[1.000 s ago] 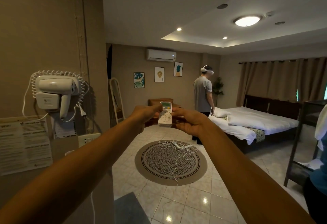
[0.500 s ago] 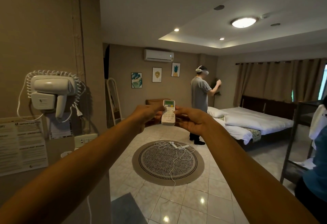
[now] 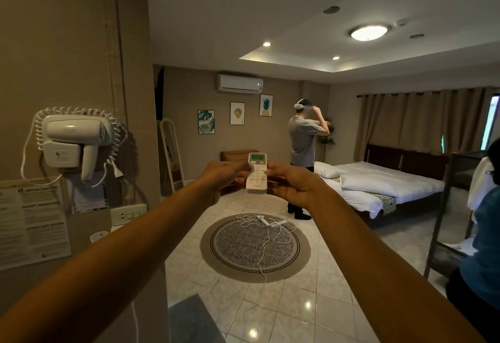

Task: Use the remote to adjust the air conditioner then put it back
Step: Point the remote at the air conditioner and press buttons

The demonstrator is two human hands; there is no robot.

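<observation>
— What do we have in our hands?

— One remote (image 3: 257, 173), white, upright, its lit screen at the top and facing us. We hold it out at arm's length with both hands: our left hand (image 3: 221, 178) closes on its left edge with the thumb lying on the buttons, our right hand (image 3: 293, 184) wraps its right edge.

— And the air conditioner (image 3: 240, 83)?

— One unit, high on the far wall, straight above the remote in our view. Below it hang three framed pictures (image 3: 237, 113).

— What lies between us and that wall?

— One round rug (image 3: 254, 248) on the tiled floor, with a tangle of white cable (image 3: 266, 225) on it. One person (image 3: 302, 150) in a grey shirt stands beyond the rug, both hands raised to a headset, just beside the bed (image 3: 384, 188), which carries two white pillows.

— Closer in?

— One wall-mounted hair dryer (image 3: 73, 143) with a coiled cord on our left, a socket plate (image 3: 128, 214) below it, and one printed notice (image 3: 32, 223). At the right edge we see part of another person in blue (image 3: 484, 237) beside a dark metal frame (image 3: 443, 215).
</observation>
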